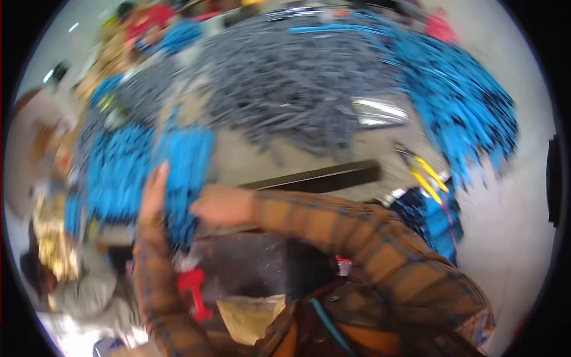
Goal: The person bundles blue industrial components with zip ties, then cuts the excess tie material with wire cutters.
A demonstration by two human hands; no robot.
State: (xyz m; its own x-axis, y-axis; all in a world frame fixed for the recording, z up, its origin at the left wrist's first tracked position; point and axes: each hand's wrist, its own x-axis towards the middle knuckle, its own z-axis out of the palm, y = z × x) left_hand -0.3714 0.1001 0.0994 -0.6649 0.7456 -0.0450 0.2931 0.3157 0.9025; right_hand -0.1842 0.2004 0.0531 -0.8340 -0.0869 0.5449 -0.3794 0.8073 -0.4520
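Note:
A bundle of bright blue flat strips (185,154) lies at the left of the table, between my two hands. My left hand (154,193) rests against the bundle's left side, its fingers stretched out along the strips. On the other side, my right hand (223,205) is closed with curled fingers at the bundle's lower right edge. Blur hides what, if anything, those fingers hold. Left of my left hand lies another stack of blue strips (119,172), its lower ends darker.
A wide heap of grey strips (297,77) covers the table's far part. More blue strips (458,95) hang over the right side. A dark metal bar (321,177), yellow-handled pliers (425,175) and a clear plastic packet (380,112) lie nearer. A person (83,291) sits at the left.

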